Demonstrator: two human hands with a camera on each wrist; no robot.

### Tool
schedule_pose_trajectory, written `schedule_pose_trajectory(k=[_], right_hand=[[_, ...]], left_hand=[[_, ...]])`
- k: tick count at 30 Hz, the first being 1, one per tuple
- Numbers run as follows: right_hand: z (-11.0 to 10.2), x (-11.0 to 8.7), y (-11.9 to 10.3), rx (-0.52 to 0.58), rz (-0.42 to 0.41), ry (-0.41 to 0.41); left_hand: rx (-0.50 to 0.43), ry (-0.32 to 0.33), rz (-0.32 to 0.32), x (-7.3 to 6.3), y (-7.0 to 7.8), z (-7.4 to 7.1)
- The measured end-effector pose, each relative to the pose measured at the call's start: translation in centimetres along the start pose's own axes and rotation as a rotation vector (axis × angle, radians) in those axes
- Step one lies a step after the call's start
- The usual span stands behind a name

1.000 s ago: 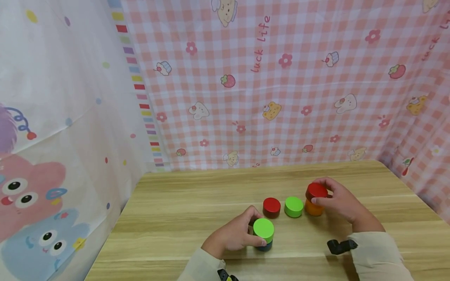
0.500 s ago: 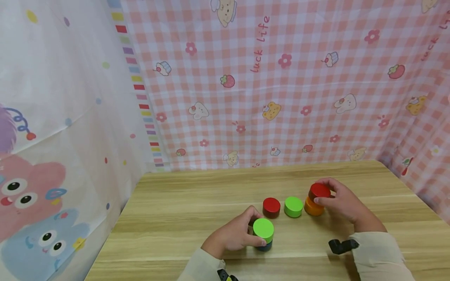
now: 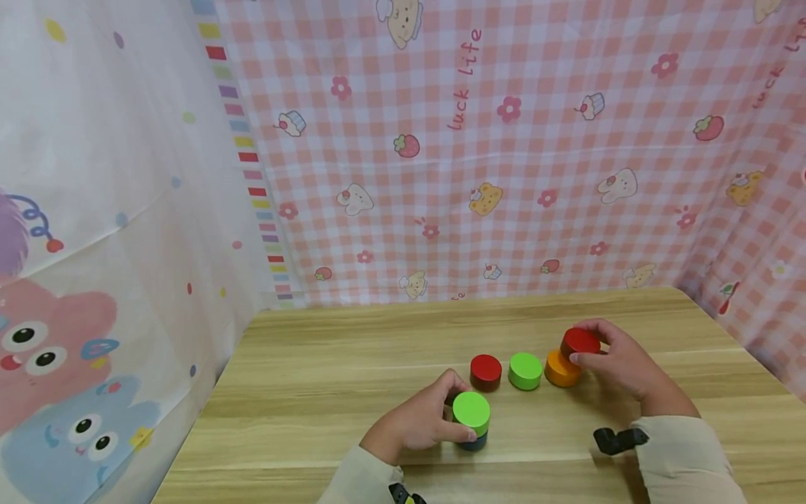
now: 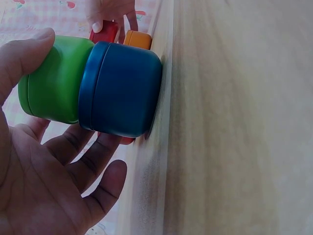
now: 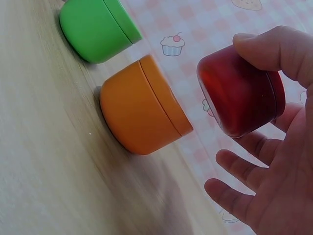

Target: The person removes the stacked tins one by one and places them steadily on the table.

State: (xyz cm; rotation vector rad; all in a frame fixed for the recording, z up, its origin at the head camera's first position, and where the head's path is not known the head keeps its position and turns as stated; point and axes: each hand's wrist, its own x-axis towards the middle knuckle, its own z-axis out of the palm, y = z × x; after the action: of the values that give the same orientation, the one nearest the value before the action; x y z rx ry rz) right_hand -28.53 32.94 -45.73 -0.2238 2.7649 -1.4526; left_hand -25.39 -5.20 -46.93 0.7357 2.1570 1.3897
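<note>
My right hand (image 3: pixel 620 364) pinches a small round red tin (image 5: pixel 239 93) between thumb and fingers. The tin hangs in the air, tilted in the right wrist view, just above and to the right of an orange tin (image 5: pixel 142 110) on the table. My left hand (image 3: pixel 418 420) grips a green tin (image 4: pixel 56 81) that sits on top of a dark blue tin (image 4: pixel 122 90). Its thumb presses the green tin's side, and the other fingers reach behind the pair. The blue tin's base is at the tabletop.
A second red tin (image 3: pixel 485 372) and a second green tin (image 3: pixel 525 371) stand in a row left of the orange one, beyond my left hand. The wooden table (image 3: pixel 327 350) meets a pink checked cloth (image 3: pixel 441 175) at its back edge.
My right hand has moved to the right with the red tin, from above the orange tin to partly beyond its right side. My left hand and its two tins have stayed in place.
</note>
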Motion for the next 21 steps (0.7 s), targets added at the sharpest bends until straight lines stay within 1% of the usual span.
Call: schedule_pose_trajectory(k=[5, 13, 21], right_hand=[[-0.2, -0.1, 0.1, 0.003, 0.009, 0.005], [-0.8, -0.3, 0.7, -0.011, 0.012, 0.019], [-1.1, -0.3, 1.4, -0.013, 0.062, 0.014]], left_hand=[[-0.004, -0.003, 0.004, 0.0, 0.0, 0.0], [0.016, 0.0, 0.008, 0.0, 0.0, 0.0], [0.015, -0.001, 0.006, 0.0, -0.1, 0.0]])
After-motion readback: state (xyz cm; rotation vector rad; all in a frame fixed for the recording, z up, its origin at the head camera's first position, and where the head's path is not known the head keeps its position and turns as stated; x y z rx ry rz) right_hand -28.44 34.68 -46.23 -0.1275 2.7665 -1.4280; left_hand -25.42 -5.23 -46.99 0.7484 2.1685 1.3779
